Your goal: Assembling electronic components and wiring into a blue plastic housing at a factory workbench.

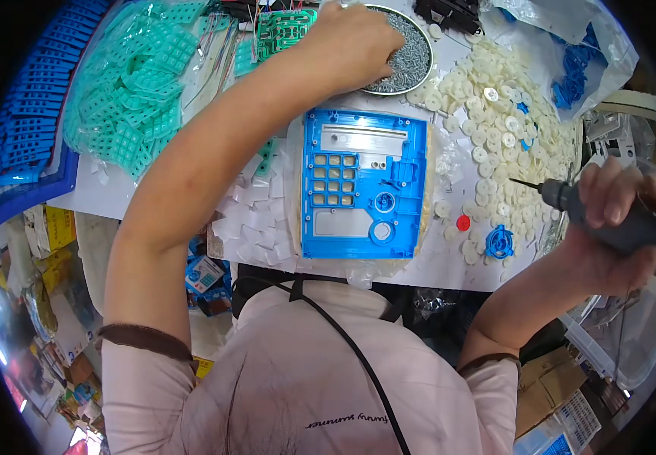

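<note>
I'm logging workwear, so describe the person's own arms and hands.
The left hand and right hand are ungloved, and no watch or bracelet shows. The forearms are bare. Pale pink sleeves end near the elbows in dark brown cuffs. A black cable crosses the shirt, not the arms.

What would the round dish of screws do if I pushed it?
The dish probably feels heavy for its size, since so many metal screws lie in it. They look loose, so they might shift, or spill if it tipped.
</note>
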{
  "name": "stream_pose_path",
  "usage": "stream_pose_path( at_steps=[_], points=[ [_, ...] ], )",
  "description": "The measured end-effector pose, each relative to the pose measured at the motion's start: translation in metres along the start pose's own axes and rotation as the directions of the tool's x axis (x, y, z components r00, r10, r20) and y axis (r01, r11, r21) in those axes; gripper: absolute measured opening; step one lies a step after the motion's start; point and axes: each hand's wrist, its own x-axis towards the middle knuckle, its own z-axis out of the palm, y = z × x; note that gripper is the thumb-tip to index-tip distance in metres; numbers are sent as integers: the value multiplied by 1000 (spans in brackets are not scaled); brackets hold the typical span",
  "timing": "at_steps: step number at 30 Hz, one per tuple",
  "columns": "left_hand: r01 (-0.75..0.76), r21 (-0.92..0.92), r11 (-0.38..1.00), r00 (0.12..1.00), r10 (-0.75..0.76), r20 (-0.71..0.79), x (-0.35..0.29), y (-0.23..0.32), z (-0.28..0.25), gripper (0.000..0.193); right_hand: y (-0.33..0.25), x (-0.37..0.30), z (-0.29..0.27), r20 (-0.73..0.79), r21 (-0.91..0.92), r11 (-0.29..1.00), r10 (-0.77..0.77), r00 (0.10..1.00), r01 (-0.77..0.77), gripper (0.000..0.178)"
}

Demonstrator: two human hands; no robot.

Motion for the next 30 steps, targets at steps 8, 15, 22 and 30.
stream_pose_path(
  at_steps=[8,15,22,30],
  points=[
    [88,-82,993,996,-86,30,-11,0,-9,18,37,-22,18,-91,-385,912,115,989,-141,62],
    [-12,-267,964,992,-22,-123,-52,26,-28,15,64,-88,-20,-214,-927,171,491,844,-334,27],
    [-20,-436,900,989,-47,-142,-80,70,-55,10,78,-89,-8,-72,-979,163,287,955,-122,18],
    [326,-812,484,945,-170,279,-129,139,-50,14,10,-111,103,11,-760,617,326,945,-204,23]
  ],
)
